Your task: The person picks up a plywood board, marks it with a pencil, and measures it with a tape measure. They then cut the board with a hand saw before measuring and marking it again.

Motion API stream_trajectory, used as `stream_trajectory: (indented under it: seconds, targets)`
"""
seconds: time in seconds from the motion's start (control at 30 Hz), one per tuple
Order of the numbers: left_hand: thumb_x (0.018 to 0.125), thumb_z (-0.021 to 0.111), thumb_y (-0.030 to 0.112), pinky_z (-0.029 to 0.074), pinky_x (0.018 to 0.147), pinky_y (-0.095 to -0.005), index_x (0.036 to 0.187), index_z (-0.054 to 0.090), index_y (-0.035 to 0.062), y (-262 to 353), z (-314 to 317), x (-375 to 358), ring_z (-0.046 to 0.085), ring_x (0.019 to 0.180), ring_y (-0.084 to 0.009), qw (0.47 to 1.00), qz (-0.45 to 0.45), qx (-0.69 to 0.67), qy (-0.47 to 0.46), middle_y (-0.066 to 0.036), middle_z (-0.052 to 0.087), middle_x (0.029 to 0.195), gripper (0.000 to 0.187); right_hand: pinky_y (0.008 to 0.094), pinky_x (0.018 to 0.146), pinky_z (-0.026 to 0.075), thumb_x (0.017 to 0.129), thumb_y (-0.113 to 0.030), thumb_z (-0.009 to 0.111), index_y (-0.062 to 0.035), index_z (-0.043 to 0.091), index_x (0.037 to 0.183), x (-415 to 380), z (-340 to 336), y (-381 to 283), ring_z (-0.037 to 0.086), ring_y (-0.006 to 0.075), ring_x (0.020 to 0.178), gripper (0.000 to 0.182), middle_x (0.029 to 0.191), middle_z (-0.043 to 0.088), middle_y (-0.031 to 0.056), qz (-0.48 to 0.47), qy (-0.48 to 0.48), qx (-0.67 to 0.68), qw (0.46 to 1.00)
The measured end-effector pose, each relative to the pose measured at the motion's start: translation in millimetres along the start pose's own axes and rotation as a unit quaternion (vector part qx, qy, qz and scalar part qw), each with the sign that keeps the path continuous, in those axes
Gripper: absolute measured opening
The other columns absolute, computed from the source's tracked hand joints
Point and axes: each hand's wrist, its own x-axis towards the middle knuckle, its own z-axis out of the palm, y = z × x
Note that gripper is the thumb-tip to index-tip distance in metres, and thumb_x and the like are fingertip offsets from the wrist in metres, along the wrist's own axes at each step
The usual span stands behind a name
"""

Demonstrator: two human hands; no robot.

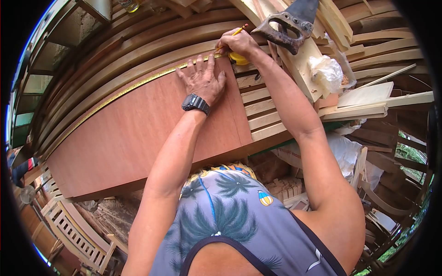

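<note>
A reddish-brown wooden board point(124, 133) lies across stacked timber in front of me. Along its far edge runs a yellow tape measure blade point(133, 86), extended, with its yellow case point(238, 58) partly hidden beneath my right wrist. My left hand point(202, 82), a black watch on its wrist, lies flat on the board with fingers spread, the fingertips at the tape. My right hand point(237, 43) is closed around a yellow pencil point(239, 30), whose tip points down at the board's far right corner beside the tape. A line crosses the board near its right end.
A handsaw point(290, 27) with a worn wooden handle rests on planks at the upper right. Nearby are a crumpled clear plastic bag point(326, 73) and loose wood strips point(359, 108). Curved timber lengths point(152, 41) are stacked beyond the board. A slatted wooden piece point(76, 234) stands lower left.
</note>
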Motion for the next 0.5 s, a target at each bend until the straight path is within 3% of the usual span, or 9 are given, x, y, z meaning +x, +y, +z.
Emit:
stream_trajectory:
  seconds: [0.27,0.37,0.5]
  targets:
    - [0.09,0.056,0.053,0.006,0.112,-0.075,0.15,0.042,0.0238,-1,-1,1,0.034,0.142,-0.0387,1.0,0.007,-0.001,0.005,-0.012,0.041,0.151,0.069,0.0272,0.066,0.055,0.085,-0.011,0.057,0.005,0.073,0.084,10,1,18,0.07,0.0159,0.069,0.022,0.079,0.073,0.01,-0.041,0.001,0.007,0.999]
    - [0.09,0.056,0.053,0.006,0.112,-0.0748,0.15,0.042,0.0239,-1,-1,1,0.034,0.142,-0.0381,1.0,0.006,0.001,-0.002,-0.012,0.041,0.151,0.069,0.027,0.067,0.056,0.085,-0.009,0.056,0.0057,0.073,0.085,2,2,3,0.07,0.0156,0.07,0.022,0.079,0.073,0.01,-0.003,0.001,0.003,1.0]
    - [0.09,0.056,0.053,0.006,0.112,-0.0747,0.15,0.042,0.0238,0,-1,1,0.033,0.142,-0.0376,1.0,0.005,0.009,-0.005,-0.012,0.041,0.151,0.069,0.0272,0.067,0.056,0.086,-0.01,0.056,0.006,0.073,0.085,4,3,7,0.07,0.0155,0.071,0.023,0.079,0.073,0.0097,-0.02,0.016,-0.011,1.0]
